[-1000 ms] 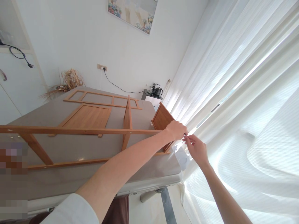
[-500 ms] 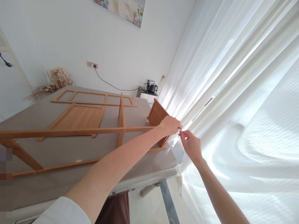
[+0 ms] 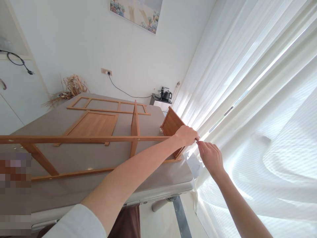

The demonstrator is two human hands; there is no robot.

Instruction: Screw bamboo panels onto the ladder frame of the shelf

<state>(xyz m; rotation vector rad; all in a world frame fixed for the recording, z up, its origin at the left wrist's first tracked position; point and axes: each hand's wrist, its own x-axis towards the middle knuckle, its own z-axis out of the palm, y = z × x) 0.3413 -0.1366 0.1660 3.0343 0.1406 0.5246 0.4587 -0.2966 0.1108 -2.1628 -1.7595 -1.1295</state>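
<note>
My left hand (image 3: 186, 135) is closed over the near top corner of a wooden end panel (image 3: 172, 121), where a long wooden rail (image 3: 81, 139) meets it. Its fingertips reach past the outer side. Just beyond them, my right hand (image 3: 211, 157) pinches a thin dark rod (image 3: 196, 140) that looks like a hex key. Its far end is hidden at my left fingers. The wooden frame stands on its side on a grey-covered table (image 3: 158, 173), with a crosspiece (image 3: 135, 124) in the middle and a fastener (image 3: 138, 139) showing in the rail.
A loose wooden panel (image 3: 92, 125) and a ladder-like wooden frame (image 3: 109, 105) lie on the table behind. White curtains (image 3: 260, 132) hang close on the right. A kettle (image 3: 167, 96) stands on a small cabinet by the back wall. Dried stalks (image 3: 74, 85) are at the back left.
My right hand has turned slightly, knuckles now higher and fingers closer together at the rod. My left hand keeps its place on the frame. The whole view has shifted, so things appear further right.
</note>
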